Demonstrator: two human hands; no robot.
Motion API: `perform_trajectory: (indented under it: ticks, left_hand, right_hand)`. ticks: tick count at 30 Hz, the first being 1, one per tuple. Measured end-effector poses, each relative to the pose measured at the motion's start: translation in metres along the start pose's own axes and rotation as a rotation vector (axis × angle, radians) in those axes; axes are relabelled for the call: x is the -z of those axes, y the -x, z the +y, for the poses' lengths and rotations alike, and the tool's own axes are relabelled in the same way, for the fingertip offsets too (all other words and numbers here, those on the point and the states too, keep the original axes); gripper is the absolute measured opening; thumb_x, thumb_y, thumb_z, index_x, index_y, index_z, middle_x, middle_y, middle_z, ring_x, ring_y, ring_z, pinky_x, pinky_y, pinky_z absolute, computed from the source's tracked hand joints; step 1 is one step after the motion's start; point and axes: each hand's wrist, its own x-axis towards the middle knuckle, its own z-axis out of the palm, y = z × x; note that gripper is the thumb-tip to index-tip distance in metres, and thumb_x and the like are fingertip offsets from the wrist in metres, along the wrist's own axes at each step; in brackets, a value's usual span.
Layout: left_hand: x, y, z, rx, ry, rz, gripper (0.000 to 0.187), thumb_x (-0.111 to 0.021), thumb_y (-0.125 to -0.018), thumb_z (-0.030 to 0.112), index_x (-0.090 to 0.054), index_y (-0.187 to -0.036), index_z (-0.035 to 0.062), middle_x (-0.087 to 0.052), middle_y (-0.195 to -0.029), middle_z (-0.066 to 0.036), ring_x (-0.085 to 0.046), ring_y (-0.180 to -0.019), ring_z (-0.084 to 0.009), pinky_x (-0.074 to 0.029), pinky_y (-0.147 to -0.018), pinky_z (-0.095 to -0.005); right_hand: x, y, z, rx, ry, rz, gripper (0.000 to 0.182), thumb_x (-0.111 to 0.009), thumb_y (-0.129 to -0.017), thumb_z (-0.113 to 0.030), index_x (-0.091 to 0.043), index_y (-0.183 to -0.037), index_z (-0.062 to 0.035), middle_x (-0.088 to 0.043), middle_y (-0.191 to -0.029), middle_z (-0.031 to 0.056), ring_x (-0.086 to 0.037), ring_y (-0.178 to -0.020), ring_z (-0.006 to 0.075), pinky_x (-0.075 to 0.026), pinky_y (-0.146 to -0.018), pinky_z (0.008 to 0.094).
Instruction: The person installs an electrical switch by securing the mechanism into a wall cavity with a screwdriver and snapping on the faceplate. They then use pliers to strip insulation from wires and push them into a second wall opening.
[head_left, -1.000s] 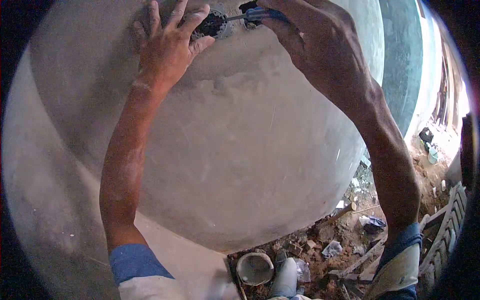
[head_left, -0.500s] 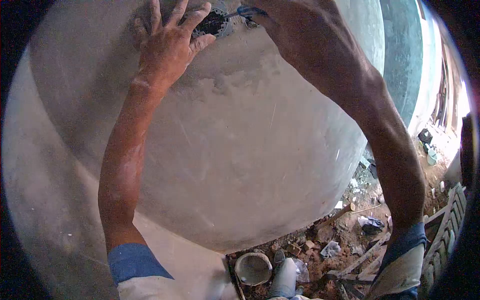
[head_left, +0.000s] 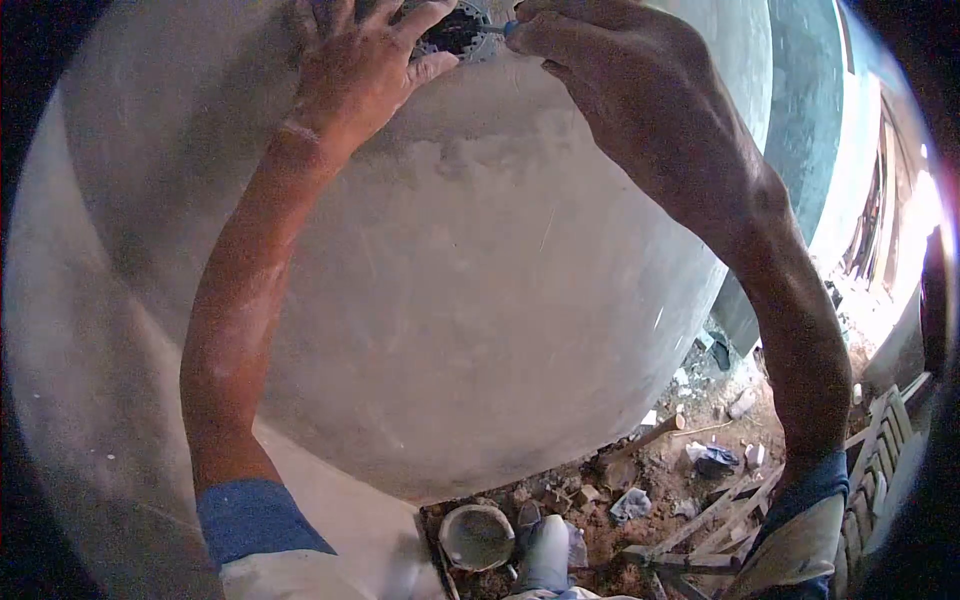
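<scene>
Tight at the top, roomy below

From my remote post I see the left hand (head_left: pixel 368 75), fingers spread; whether the palm presses I cannot tell. Below it, the bare wall (head_left: pixel 480 280) leaves wide room. Past the thumb comes the toothed round opening (head_left: pixel 459 36), a blue-handled tool (head_left: pixel 511 28) reaching its right edge, pinched by the right hand (head_left: pixel 615 50). Farther right, slatted wood (head_left: pixel 877 458) crowds the ground (head_left: pixel 735 400)

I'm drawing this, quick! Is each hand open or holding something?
Left hand: open, spread beside the round hole.
Right hand: closed around a blue-handled tool.
</scene>
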Motion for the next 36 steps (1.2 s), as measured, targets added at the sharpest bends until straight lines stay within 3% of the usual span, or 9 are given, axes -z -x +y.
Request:
perform_trajectory:
  ticks: [7, 9, 12, 22, 28, 30, 31, 34, 36]
  left_hand:
    - [-0.014, -0.002, -0.007, -0.056, -0.006, 0.084, 0.062, -0.062, -0.088, 0.046, -0.042, -0.142, 0.021, -0.024, -0.155, -0.013, -0.015, -0.141, -0.0473, -0.014, -0.112, -0.0655]
    - [-0.012, -0.001, -0.006, -0.045, -0.011, 0.08, 0.062, -0.062, -0.088, 0.045, -0.042, -0.142, 0.0211, -0.024, -0.155, -0.012, -0.015, -0.141, -0.0473, -0.013, -0.112, -0.0653]
    - [-0.01, -0.002, -0.005, -0.048, -0.032, 0.076, 0.062, -0.062, -0.088, 0.046, -0.043, -0.141, 0.0211, -0.024, -0.156, -0.012, -0.015, -0.141, -0.0472, -0.014, -0.112, -0.0653]
    - [-0.007, 0.0, -0.005, -0.023, 0.044, 0.028, 0.062, -0.061, -0.088, 0.046, -0.042, -0.142, 0.0213, -0.023, -0.155, -0.013, -0.014, -0.142, -0.0471, -0.014, -0.112, -0.0654]
    - [-0.015, -0.002, -0.008, -0.048, -0.017, 0.077, 0.061, -0.061, -0.088, 0.047, -0.044, -0.14, 0.0203, -0.024, -0.155, -0.014, -0.015, -0.142, -0.0469, -0.014, -0.112, -0.0657]
    - [-0.016, -0.003, -0.008, -0.057, 0.021, 0.118, 0.06, -0.061, -0.088, 0.047, -0.044, -0.139, 0.0197, -0.026, -0.155, -0.014, -0.015, -0.142, -0.0467, -0.014, -0.112, -0.0658]
    - [-0.017, -0.003, -0.009, -0.048, -0.001, 0.095, 0.059, -0.06, -0.088, 0.048, -0.045, -0.138, 0.0188, -0.029, -0.153, -0.014, -0.016, -0.141, -0.0465, -0.014, -0.112, -0.0656]
    - [-0.006, -0.003, -0.007, -0.016, -0.02, 0.026, 0.058, -0.058, -0.089, 0.049, -0.047, -0.137, 0.0176, -0.034, -0.15, -0.016, -0.016, -0.141, -0.0465, -0.013, -0.112, -0.0655]
    - [0.002, -0.001, -0.001, 0.001, -0.011, -0.02, 0.057, -0.057, -0.09, 0.049, -0.047, -0.136, 0.0172, -0.037, -0.149, -0.016, -0.017, -0.141, -0.0467, -0.012, -0.112, -0.0656]
  right_hand:
    - [0.021, -0.031, -0.004, -0.481, 0.041, -0.49, 0.012, -0.052, -0.089, 0.0, -0.052, -0.1, 0.0043, -0.052, -0.085, 0.0175, -0.058, -0.078, 0.0269, -0.052, -0.065, 0.0389]
    - [0.014, -0.022, 0.006, -0.202, -0.062, -0.084, 0.016, -0.053, -0.09, -0.005, -0.047, -0.103, 0.0039, -0.049, -0.084, 0.0174, -0.056, -0.073, 0.0277, -0.05, -0.063, 0.041]
    - [0.007, -0.024, 0.016, -0.073, -0.017, -0.075, 0.019, -0.054, -0.089, -0.006, -0.044, -0.103, 0.0022, -0.047, -0.084, 0.0166, -0.052, -0.067, 0.0273, -0.048, -0.06, 0.0412]
    - [0.014, -0.036, 0.005, -0.241, -0.077, -0.247, 0.014, -0.052, -0.088, -0.001, -0.045, -0.099, 0.0034, -0.046, -0.077, 0.0135, -0.051, -0.074, 0.0259, -0.043, -0.063, 0.0424]
    - [0.013, -0.042, 0.005, -0.096, -0.009, -0.248, 0.014, -0.053, -0.089, -0.001, -0.048, -0.101, 0.0045, -0.048, -0.079, 0.0144, -0.051, -0.073, 0.0252, -0.043, -0.062, 0.0411]
    - [0.02, -0.052, 0.003, -0.357, -0.089, -0.467, 0.02, -0.053, -0.088, -0.001, -0.048, -0.107, 0.0049, -0.045, -0.081, 0.0143, -0.05, -0.073, 0.0253, -0.043, -0.064, 0.0371]
    - [0.022, -0.051, 0.001, -0.357, -0.088, -0.468, 0.02, -0.053, -0.088, -0.001, -0.048, -0.107, 0.0049, -0.045, -0.081, 0.0143, -0.05, -0.073, 0.0253, -0.043, -0.064, 0.0371]
    - [0.023, -0.04, -0.002, -0.169, -0.094, -0.345, 0.022, -0.052, -0.09, -0.001, -0.048, -0.11, 0.005, -0.048, -0.088, 0.0169, -0.05, -0.073, 0.025, -0.046, -0.068, 0.0341]
    - [0.01, -0.024, 0.01, 0.183, 0.17, -0.041, 0.023, -0.047, -0.091, 0.001, -0.047, -0.114, 0.0059, -0.052, -0.098, 0.0197, -0.051, -0.074, 0.0246, -0.049, -0.075, 0.0348]
